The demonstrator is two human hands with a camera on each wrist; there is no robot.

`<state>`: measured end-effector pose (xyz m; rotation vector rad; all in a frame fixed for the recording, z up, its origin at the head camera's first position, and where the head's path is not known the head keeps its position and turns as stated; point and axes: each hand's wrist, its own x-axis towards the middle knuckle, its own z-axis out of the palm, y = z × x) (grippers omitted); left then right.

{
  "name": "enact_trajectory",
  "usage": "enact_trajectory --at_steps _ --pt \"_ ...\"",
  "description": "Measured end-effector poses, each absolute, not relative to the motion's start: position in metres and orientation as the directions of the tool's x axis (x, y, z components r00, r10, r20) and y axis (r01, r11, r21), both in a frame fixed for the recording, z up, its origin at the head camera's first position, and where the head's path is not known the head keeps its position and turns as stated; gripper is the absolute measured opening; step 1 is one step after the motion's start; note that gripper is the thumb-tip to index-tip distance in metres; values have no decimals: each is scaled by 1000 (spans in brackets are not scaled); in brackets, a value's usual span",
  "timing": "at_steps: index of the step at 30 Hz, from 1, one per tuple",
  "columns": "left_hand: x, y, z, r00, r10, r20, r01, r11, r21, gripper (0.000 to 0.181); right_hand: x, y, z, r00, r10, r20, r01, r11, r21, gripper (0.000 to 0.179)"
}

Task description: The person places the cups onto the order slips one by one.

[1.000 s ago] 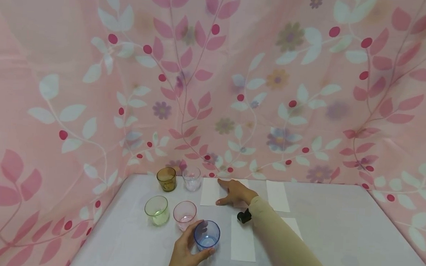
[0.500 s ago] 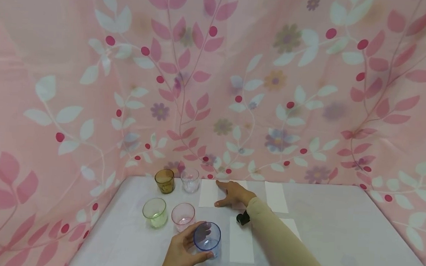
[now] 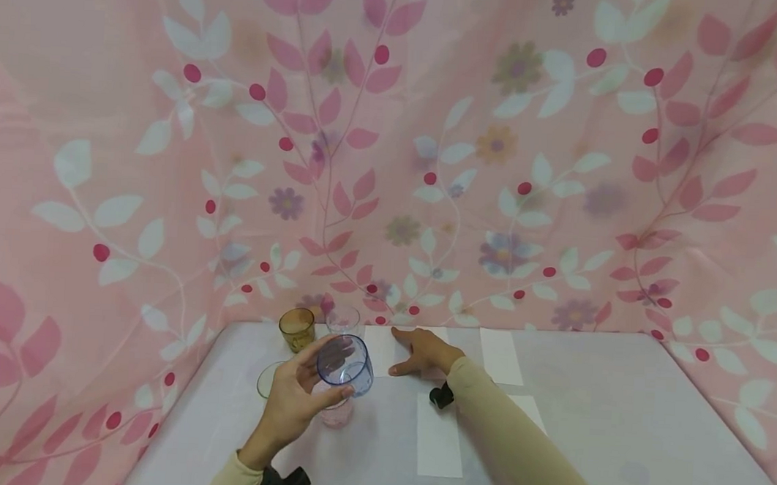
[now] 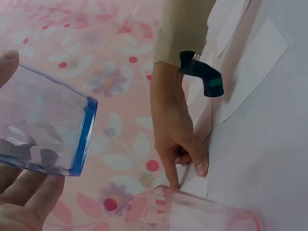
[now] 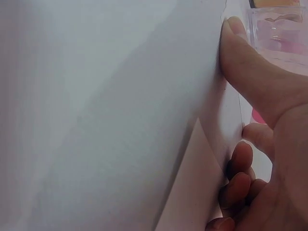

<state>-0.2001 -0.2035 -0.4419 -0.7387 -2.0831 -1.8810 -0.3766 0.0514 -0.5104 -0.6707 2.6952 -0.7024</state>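
Note:
My left hand (image 3: 288, 402) grips a blue-rimmed drinking glass (image 3: 345, 368), thumb on the near side and fingers behind it. The glass is tilted and hangs over a pink glass (image 3: 336, 413), hiding part of it. Behind the left hand, a green glass (image 3: 265, 380) shows only in part. Toward the back, my right hand (image 3: 425, 353) rests on a white paper strip (image 3: 378, 348), thumb and forefinger spread apart. In the right wrist view its other fingers (image 5: 239, 185) are loosely bent, with nothing between them.
An amber glass (image 3: 297, 331) and a clear glass (image 3: 343, 318) stand at the back left. More white paper strips lie on the table: one at the back right (image 3: 503, 357), one in front (image 3: 439, 443), and another partly under the right sleeve. A pink floral curtain (image 3: 393, 162) borders the table's far edge.
My left hand has lifted the blue glass off the table and carried it up and to the left, over the pink glass. The right hand stays in the same place.

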Motion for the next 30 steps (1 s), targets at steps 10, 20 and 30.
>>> enact_trajectory --at_steps 10,20,30 --pt "-246 -223 -410 -836 323 444 472 12 881 78 -377 49 -511 -866 -468 -178 -314 784 -535 100" --pt "-283 -222 -405 -855 424 298 329 -2 944 78 -375 50 -512 -870 -455 -193 -299 795 -527 100" --pt "-321 -212 -414 -836 509 202 231 -7 973 76 -376 51 -515 -865 -470 -174 -322 787 -527 101"
